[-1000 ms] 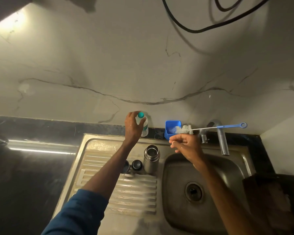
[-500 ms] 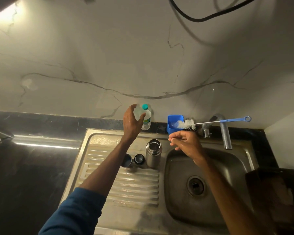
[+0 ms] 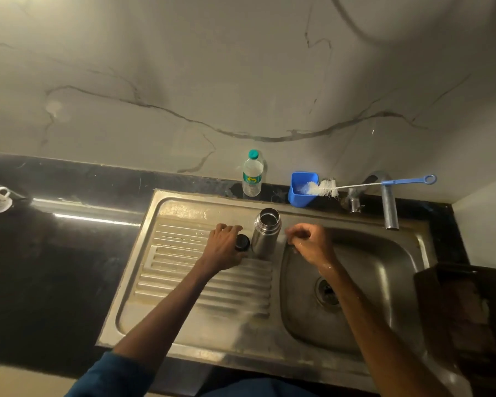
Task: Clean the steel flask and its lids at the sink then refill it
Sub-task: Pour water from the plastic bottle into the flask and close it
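Seems rinsed but not yet refilled or capped, with the cylindrical steel flask (image 3: 265,233) upright between left hand (image 3: 225,249), curled beside the small dark round lid (image 3: 242,242), grip impossible to tell, and wet right hand (image 3: 309,245), loosely curled, holding nothing.

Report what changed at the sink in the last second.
The left hand let go of the water bottle, which now stands on the back ledge, and came down onto the drainboard beside the black lid, left of the flask; whether its fingers grip anything is hidden. The right hand dropped slightly nearer the flask, holding nothing. Flask, brush in the blue cup and tap stayed put.
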`<action>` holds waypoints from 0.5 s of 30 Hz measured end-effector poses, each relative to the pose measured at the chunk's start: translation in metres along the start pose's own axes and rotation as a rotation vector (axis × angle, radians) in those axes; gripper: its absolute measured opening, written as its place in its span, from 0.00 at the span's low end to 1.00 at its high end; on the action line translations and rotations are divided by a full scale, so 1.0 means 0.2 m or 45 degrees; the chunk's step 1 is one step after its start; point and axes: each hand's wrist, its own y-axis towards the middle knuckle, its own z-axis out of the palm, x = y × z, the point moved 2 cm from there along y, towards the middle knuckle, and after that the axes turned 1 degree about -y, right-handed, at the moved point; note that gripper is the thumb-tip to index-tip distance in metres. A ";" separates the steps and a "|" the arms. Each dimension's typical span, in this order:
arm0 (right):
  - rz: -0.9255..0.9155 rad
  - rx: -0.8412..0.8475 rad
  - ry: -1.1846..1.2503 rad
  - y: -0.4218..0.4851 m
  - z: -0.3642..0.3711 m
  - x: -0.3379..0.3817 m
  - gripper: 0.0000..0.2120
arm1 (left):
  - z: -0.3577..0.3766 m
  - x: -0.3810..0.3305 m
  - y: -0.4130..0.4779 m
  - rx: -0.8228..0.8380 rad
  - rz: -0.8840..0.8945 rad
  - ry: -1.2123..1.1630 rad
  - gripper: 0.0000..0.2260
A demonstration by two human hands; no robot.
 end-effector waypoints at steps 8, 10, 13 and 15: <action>0.000 0.003 -0.081 -0.07 0.01 -0.03 0.07 | 0.08 -0.02 0.05 -0.011 -0.012 0.279 0.27; -0.002 0.007 -0.085 -0.08 0.00 -0.03 0.07 | 0.07 -0.02 0.05 -0.064 0.000 0.246 0.26; -0.020 -0.005 -0.099 -0.08 0.00 -0.02 0.07 | 0.04 0.00 0.02 -0.204 -0.017 0.100 0.27; -0.046 -0.008 -0.119 -0.09 -0.01 -0.01 0.07 | 0.00 0.01 -0.03 -0.316 -0.052 -0.002 0.27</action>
